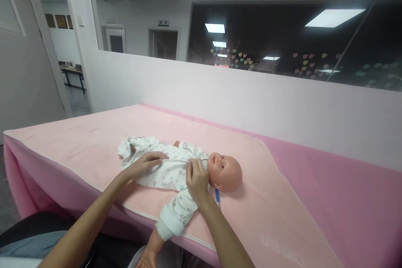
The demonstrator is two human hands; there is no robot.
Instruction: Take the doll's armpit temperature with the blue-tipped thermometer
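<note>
A baby doll [225, 171] lies on its back on the pink padded sheet, its head to the right. It wears a white printed outfit [169, 176], and one doll arm hangs over the near edge. My left hand [146, 165] rests on the front of the outfit near the doll's waist, fingers closed on the cloth. At the doll's collar, my right hand [197, 179] has its fingers bent and pinched on the outfit. A light edge of cloth runs between my two hands.
The pink sheet [270, 213] covers a large table against a low white wall [251, 100] with windows above. A blue item [217, 195] lies below the doll's head. At the left, an open doorway shows a dark table [73, 69].
</note>
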